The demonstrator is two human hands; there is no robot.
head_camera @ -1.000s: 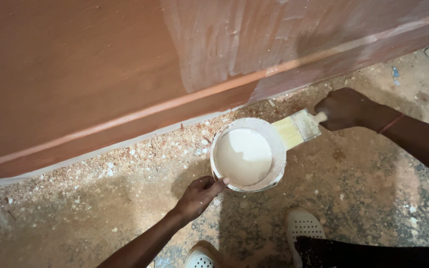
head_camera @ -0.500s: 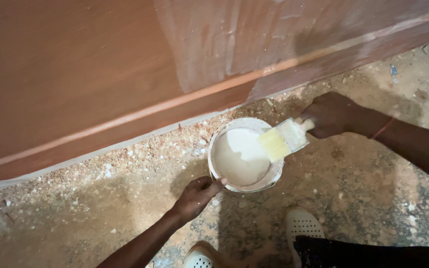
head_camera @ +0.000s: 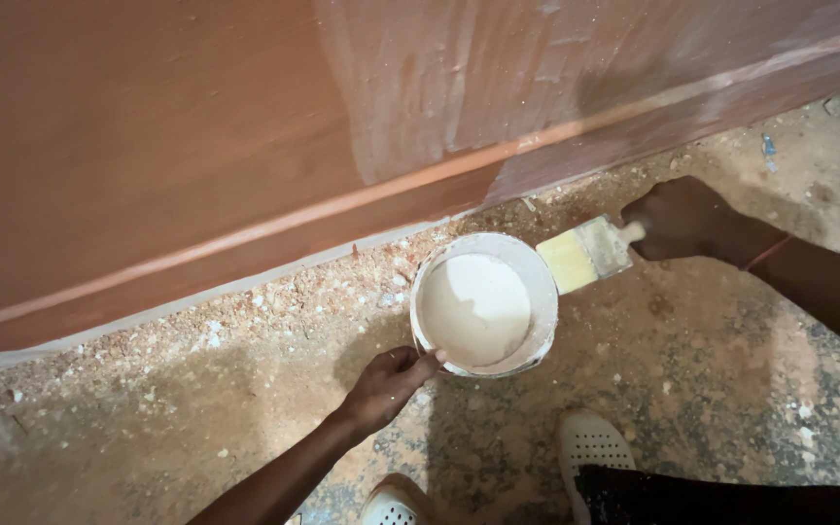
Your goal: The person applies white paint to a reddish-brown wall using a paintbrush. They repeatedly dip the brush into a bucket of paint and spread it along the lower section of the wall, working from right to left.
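Fingers of right hand (head_camera: 684, 219) clasp paintbrush (head_camera: 587, 254); left hand (head_camera: 388, 386) grips paint bucket (head_camera: 484, 303) rim beside wall (head_camera: 245, 146).

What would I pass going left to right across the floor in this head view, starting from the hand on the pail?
Left hand → white paint pail → yellow-bristled brush → right hand.

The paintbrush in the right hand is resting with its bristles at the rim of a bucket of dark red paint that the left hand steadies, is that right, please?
Not quite: the paint in the bucket is white, not dark red, as the head view shows. The rest holds: the right hand holds the paintbrush with its bristles at the rim, and the left hand grips the bucket's near edge.
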